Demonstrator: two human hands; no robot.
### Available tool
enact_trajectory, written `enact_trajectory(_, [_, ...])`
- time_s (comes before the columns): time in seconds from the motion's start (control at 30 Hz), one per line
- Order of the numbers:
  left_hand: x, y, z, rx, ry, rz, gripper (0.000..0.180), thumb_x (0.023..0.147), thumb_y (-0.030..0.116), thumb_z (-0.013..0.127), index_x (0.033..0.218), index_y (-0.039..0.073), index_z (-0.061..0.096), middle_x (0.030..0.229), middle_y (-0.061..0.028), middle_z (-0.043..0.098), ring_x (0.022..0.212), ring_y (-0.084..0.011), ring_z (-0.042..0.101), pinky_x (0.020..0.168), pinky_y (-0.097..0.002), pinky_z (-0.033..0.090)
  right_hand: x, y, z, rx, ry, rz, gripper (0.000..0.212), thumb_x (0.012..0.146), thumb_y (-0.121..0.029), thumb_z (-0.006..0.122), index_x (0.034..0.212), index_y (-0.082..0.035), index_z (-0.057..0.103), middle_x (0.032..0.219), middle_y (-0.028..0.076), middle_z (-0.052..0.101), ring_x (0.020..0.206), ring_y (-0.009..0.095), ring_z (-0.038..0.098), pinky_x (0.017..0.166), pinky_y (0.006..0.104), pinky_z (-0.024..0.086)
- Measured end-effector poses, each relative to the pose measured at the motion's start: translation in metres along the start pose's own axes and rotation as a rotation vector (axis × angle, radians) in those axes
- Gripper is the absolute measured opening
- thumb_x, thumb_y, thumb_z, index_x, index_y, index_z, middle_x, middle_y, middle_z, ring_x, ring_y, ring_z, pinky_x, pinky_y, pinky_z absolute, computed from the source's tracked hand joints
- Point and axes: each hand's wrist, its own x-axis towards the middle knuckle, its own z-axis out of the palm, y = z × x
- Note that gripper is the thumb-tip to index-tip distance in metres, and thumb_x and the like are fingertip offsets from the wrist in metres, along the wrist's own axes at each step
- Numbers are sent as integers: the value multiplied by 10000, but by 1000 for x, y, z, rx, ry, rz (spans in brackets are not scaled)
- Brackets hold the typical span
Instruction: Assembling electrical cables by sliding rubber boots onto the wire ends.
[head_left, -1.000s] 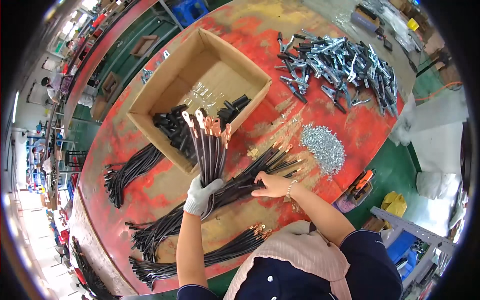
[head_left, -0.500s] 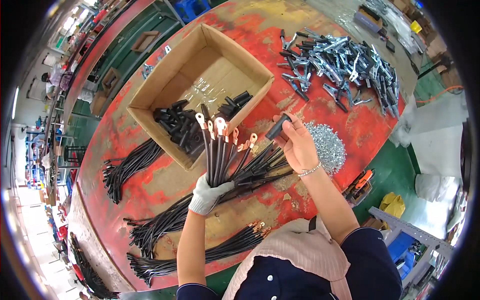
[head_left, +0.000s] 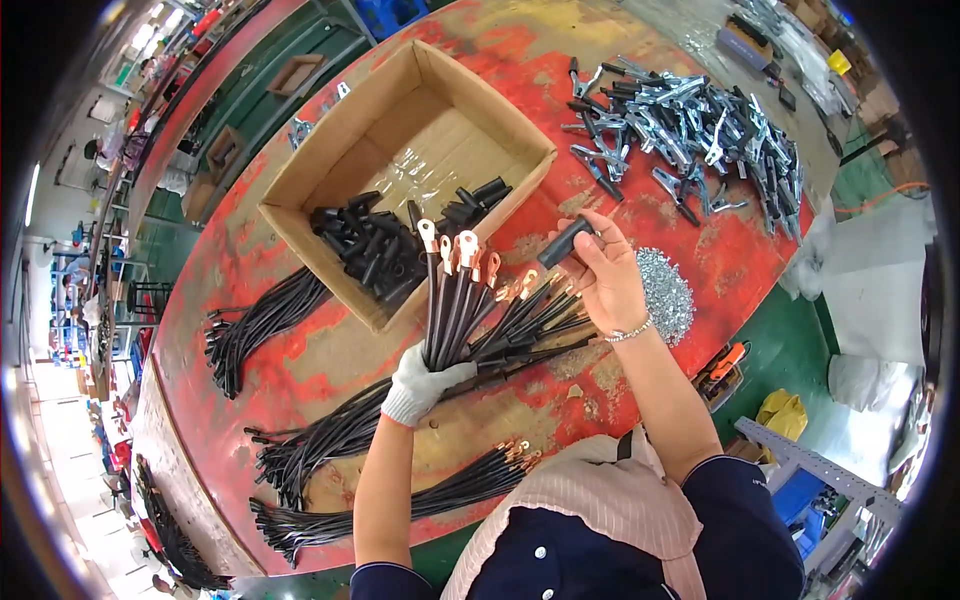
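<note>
Pinching a short, smooth black sleeve [head_left: 566, 242], the bare right hand [head_left: 610, 282] keeps thumb and fingers narrow around it. The sleeve is a plain dark tube, tilted, its ends pointing roughly to half past one and half past seven. It sits at about ten o'clock from the palm, the thumb pressed across its near side and the fingers behind.

Wrapped in a white knit glove, the left hand [head_left: 425, 385] is closed round several black cables [head_left: 445, 315]. They fan out from the grip toward twelve and one o'clock, tipped with shiny copper lugs [head_left: 466, 248], each a flat eyelet. The sleeve lies between one and two o'clock from the glove, apart from the lugs. A cardboard box [head_left: 480, 100] stands at twelve o'clock, holding more black sleeves [head_left: 375, 250].
</note>
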Motion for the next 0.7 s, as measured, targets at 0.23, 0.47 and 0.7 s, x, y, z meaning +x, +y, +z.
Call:
enact_trajectory(0.23, [1,8,4,54,37,-7,308,744,136,813,985,9,670,895,-25,682,813,-86,615,766,-261,516,-13,5,0,-537,-272,153,344,819,28,717,1135,-9,587,1068,79,647,992,153,630,894,303,527])
enact_trajectory(0.47, [15,0,9,-141,86,117,251,790,83,738,1009,15,636,864,-7,645,772,-91,593,714,-272,496,-65,135,-41,-978,-261,551,526,759,-263,822,1111,10,543,743,108,649,726,191,651,675,321,523])
enact_trajectory(0.7, [52,-37,44,736,404,289,376,747,290,749,1075,134,655,894,-100,682,855,-296,656,770,-395,510,-42,62,-1,-1360,-848,845,447,847,-409,716,1029,-11,626,802,139,694,675,228,676,655,315,530])
